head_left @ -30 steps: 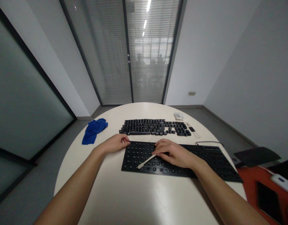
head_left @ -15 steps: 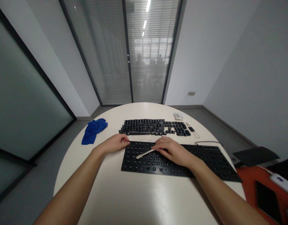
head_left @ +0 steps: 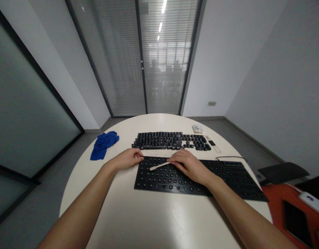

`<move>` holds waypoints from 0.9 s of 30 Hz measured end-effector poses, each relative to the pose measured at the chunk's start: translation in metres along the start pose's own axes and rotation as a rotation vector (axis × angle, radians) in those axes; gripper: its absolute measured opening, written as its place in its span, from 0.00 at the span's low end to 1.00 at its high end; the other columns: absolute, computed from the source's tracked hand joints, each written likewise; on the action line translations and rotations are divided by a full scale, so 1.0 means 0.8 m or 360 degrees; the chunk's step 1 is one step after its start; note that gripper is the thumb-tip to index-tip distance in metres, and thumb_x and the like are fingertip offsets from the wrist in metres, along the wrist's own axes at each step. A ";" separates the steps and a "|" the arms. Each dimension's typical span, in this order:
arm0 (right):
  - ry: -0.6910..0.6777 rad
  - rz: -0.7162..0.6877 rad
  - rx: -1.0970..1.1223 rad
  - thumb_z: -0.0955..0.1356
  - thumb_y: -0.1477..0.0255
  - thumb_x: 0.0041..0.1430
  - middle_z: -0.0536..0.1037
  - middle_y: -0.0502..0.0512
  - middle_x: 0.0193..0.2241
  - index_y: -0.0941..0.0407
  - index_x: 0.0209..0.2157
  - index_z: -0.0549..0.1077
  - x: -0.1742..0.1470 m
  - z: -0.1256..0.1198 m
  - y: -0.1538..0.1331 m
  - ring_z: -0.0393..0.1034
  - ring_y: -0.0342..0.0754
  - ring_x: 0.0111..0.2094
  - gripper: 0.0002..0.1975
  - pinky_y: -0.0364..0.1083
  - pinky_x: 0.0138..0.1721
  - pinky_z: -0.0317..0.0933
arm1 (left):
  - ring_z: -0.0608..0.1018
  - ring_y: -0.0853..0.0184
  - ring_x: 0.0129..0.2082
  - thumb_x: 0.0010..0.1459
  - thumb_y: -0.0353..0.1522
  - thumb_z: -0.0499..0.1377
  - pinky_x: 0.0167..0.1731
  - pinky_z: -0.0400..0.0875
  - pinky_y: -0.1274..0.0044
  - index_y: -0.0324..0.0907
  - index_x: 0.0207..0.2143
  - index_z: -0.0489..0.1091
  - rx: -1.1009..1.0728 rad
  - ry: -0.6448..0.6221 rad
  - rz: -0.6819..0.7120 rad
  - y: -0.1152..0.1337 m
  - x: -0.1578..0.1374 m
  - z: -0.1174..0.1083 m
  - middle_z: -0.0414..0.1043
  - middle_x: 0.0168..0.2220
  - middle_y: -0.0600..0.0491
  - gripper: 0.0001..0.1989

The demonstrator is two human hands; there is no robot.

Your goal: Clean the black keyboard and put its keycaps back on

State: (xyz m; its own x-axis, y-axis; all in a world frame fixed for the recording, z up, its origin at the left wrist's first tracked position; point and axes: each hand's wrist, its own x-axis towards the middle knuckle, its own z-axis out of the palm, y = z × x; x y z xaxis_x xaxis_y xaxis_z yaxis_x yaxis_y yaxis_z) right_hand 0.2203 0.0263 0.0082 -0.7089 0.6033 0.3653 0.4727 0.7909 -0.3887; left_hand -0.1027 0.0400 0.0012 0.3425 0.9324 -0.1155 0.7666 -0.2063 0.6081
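Observation:
A black keyboard base (head_left: 172, 185) with its keycaps off lies in front of me, rows of small square sockets showing. My left hand (head_left: 129, 158) pinches the base's far left corner with thumb and fingers. In my right hand (head_left: 188, 163) is a slim cream-coloured stick (head_left: 159, 166) with a wider, flattened tip. It slants down to the left, its tip among the sockets of the upper left rows; whether it touches is hard to tell. My right palm and wrist hover over or rest on the base's middle and hide part of it.
Beyond the base, black keycaps (head_left: 159, 140) lie in keyboard order on the round white table (head_left: 138, 214). A blue cloth (head_left: 104, 144) is at left. Back right are a clear bag (head_left: 198, 128) and a wire keycap puller (head_left: 212, 143). A phone (head_left: 297, 221) rests on an orange seat.
My right hand and the stick have shifted slightly away from me and to the left, the tip moving up across the sockets. My left hand stays at the corner.

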 end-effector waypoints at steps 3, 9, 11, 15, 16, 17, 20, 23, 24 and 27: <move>0.0002 0.0029 -0.0033 0.65 0.72 0.69 0.82 0.54 0.44 0.49 0.50 0.77 -0.001 0.001 0.002 0.74 0.51 0.47 0.12 0.59 0.58 0.57 | 0.74 0.63 0.29 0.57 0.43 0.58 0.29 0.64 0.76 0.41 0.37 0.74 0.0006 0.0000 -0.0008 0.002 -0.001 -0.001 0.73 0.28 0.53 0.14; 0.0043 0.0086 -0.0028 0.65 0.72 0.69 0.82 0.55 0.45 0.51 0.47 0.78 -0.002 0.002 0.005 0.75 0.51 0.47 0.11 0.60 0.60 0.57 | 0.74 0.63 0.29 0.57 0.43 0.58 0.29 0.64 0.76 0.41 0.37 0.74 0.0009 0.0004 -0.0020 0.005 -0.002 -0.001 0.73 0.29 0.53 0.15; 0.0054 0.0103 -0.0029 0.65 0.72 0.69 0.82 0.55 0.45 0.51 0.47 0.78 -0.003 0.001 0.005 0.75 0.50 0.48 0.11 0.61 0.61 0.56 | 0.74 0.63 0.29 0.57 0.43 0.58 0.30 0.64 0.76 0.41 0.37 0.74 0.0006 0.0003 -0.0021 0.006 -0.002 -0.001 0.73 0.29 0.53 0.15; 0.0054 0.0141 -0.0048 0.65 0.72 0.69 0.82 0.54 0.45 0.50 0.47 0.78 -0.004 -0.001 0.009 0.75 0.51 0.48 0.11 0.61 0.61 0.56 | 0.73 0.63 0.29 0.57 0.42 0.58 0.29 0.63 0.76 0.41 0.37 0.73 0.0011 -0.0007 -0.0034 0.007 -0.003 -0.001 0.73 0.29 0.53 0.14; 0.0051 0.0151 -0.0053 0.65 0.72 0.69 0.82 0.54 0.45 0.50 0.47 0.78 -0.004 -0.001 0.010 0.75 0.51 0.48 0.11 0.61 0.61 0.56 | 0.73 0.63 0.29 0.57 0.42 0.58 0.29 0.63 0.76 0.41 0.37 0.74 0.0017 -0.0005 -0.0037 0.007 -0.003 -0.001 0.73 0.28 0.53 0.14; 0.0049 0.0159 -0.0058 0.65 0.72 0.69 0.82 0.54 0.45 0.50 0.47 0.78 -0.005 -0.002 0.011 0.75 0.51 0.48 0.11 0.62 0.61 0.57 | 0.73 0.63 0.29 0.57 0.42 0.58 0.29 0.63 0.76 0.41 0.37 0.74 0.0022 0.0000 -0.0037 0.007 -0.003 -0.001 0.73 0.28 0.53 0.14; 0.0062 0.0172 -0.0068 0.65 0.73 0.68 0.82 0.55 0.44 0.51 0.47 0.78 -0.006 -0.003 0.015 0.76 0.51 0.47 0.11 0.62 0.61 0.57 | 0.74 0.63 0.29 0.56 0.42 0.58 0.30 0.63 0.76 0.41 0.37 0.74 0.0016 0.0004 -0.0033 0.005 -0.002 0.000 0.73 0.28 0.53 0.14; 0.0072 0.0176 -0.0073 0.65 0.73 0.69 0.83 0.55 0.44 0.52 0.47 0.78 -0.006 -0.004 0.019 0.76 0.51 0.46 0.11 0.60 0.58 0.60 | 0.74 0.63 0.29 0.56 0.42 0.58 0.30 0.63 0.76 0.41 0.37 0.74 0.0012 -0.0008 -0.0026 0.004 -0.002 0.001 0.73 0.28 0.53 0.15; 0.0072 0.0179 -0.0072 0.65 0.73 0.69 0.83 0.55 0.44 0.52 0.47 0.78 -0.006 -0.004 0.020 0.76 0.51 0.46 0.11 0.60 0.57 0.62 | 0.74 0.63 0.29 0.56 0.43 0.58 0.30 0.63 0.76 0.41 0.37 0.74 0.0016 -0.0009 -0.0027 0.004 -0.002 0.001 0.73 0.29 0.53 0.15; 0.0071 0.0192 -0.0075 0.65 0.72 0.69 0.83 0.55 0.43 0.52 0.46 0.78 -0.007 -0.005 0.023 0.76 0.52 0.45 0.11 0.58 0.54 0.64 | 0.74 0.63 0.30 0.57 0.43 0.58 0.30 0.63 0.76 0.41 0.37 0.74 0.0030 -0.0002 -0.0027 0.004 -0.002 0.000 0.73 0.29 0.53 0.15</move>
State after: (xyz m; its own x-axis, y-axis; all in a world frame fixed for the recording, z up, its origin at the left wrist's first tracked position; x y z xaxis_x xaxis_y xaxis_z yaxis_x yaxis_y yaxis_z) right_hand 0.2353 0.0380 0.0025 -0.6218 0.6976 0.3560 0.5781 0.7155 -0.3924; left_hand -0.1004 0.0377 0.0034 0.3302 0.9354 -0.1266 0.7825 -0.1962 0.5910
